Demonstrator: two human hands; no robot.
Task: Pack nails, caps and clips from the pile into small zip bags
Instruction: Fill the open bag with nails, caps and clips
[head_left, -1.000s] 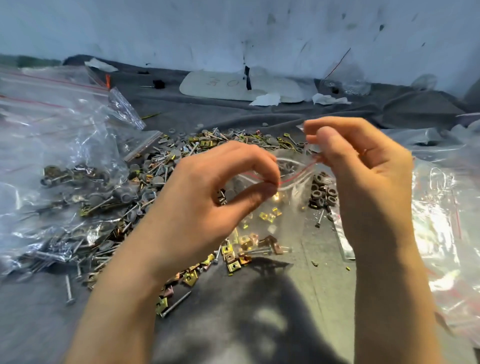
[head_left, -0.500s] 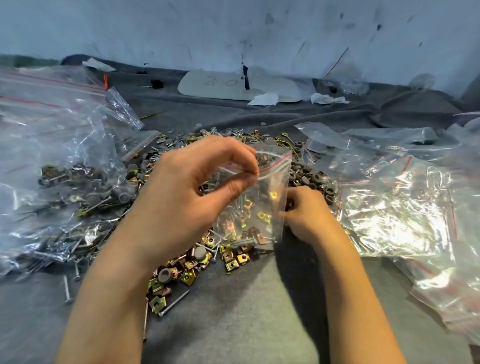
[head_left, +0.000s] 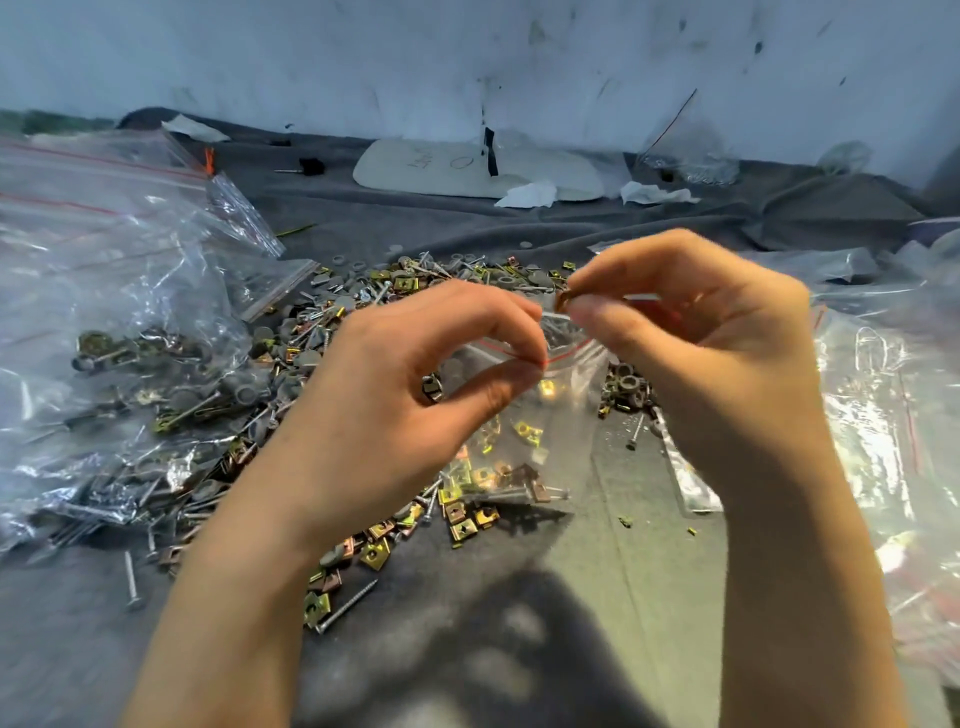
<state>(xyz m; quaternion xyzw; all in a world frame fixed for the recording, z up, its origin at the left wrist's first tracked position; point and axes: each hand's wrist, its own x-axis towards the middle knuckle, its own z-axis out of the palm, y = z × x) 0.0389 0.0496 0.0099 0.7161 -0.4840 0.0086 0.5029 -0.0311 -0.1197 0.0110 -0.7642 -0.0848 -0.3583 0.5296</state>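
Pinching the zip bag (head_left: 550, 415) open, left hand (head_left: 415, 405) steadies it; right hand (head_left: 717, 353) nips a brass clip (head_left: 562, 300) above the mouth. Filling step, and releasing it inside looks next.

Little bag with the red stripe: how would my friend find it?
Find the pile of metal bits on the grey cloth. Over its near edge the left hand pinches the little bag by its red-striped top, and the right hand holds a clip above it. Unlike the big bags beside it, it hangs in the air.
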